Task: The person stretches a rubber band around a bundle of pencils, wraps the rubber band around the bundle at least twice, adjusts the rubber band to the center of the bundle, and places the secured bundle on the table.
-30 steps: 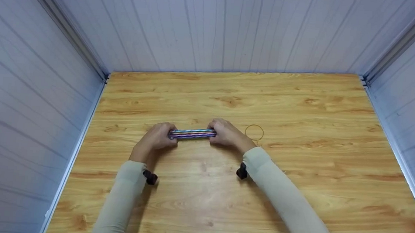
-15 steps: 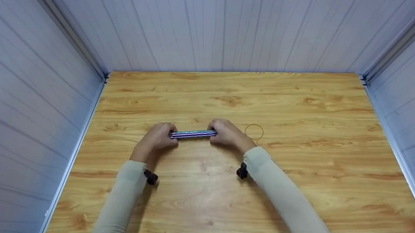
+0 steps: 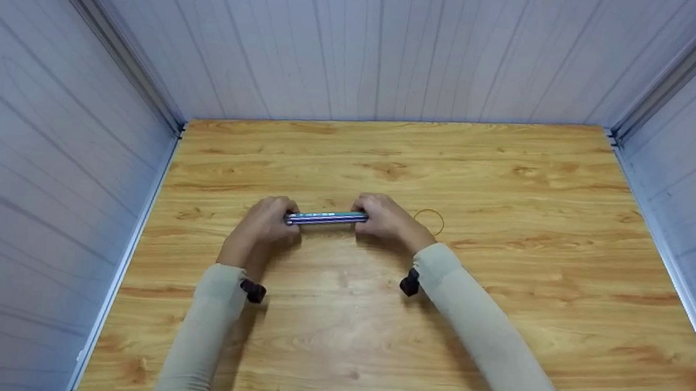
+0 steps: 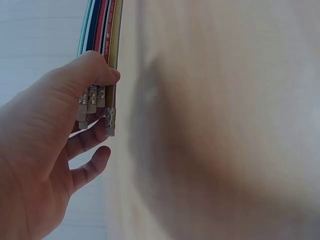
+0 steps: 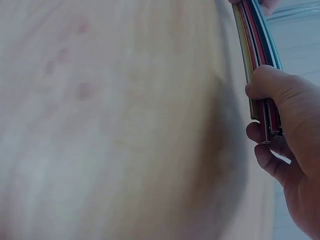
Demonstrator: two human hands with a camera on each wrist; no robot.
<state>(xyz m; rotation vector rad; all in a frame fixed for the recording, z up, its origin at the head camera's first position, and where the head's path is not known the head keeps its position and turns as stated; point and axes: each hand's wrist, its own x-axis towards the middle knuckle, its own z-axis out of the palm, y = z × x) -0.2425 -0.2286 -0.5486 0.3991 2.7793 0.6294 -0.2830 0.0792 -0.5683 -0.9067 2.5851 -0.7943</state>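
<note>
A bundle of pencils (image 3: 327, 218) in several colours lies crosswise between the two hands, just above the table. My left hand (image 3: 268, 220) grips its left end. In the left wrist view, the thumb presses over the pencils (image 4: 96, 37), and their eraser ends (image 4: 110, 122) stick out below it at uneven heights. My right hand (image 3: 380, 217) holds the other end. In the right wrist view, its thumb crosses the pencils (image 5: 256, 40), whose plain ends poke out unevenly past the fingers (image 5: 270, 160). Some of the pencils are hidden behind others.
A thin yellow rubber band (image 3: 443, 223) lies on the wood-grain table (image 3: 348, 345) beside the right wrist, partly covered by it. Pale panel walls (image 3: 359, 47) rise at the back and on both sides. Small black devices (image 3: 253, 291) are strapped to both wrists.
Both hands and the pencils have shifted slightly up in the view. The bundle has turned, so the red and yellow pencils no longer show from above. The right wrist now covers part of the rubber band.
</note>
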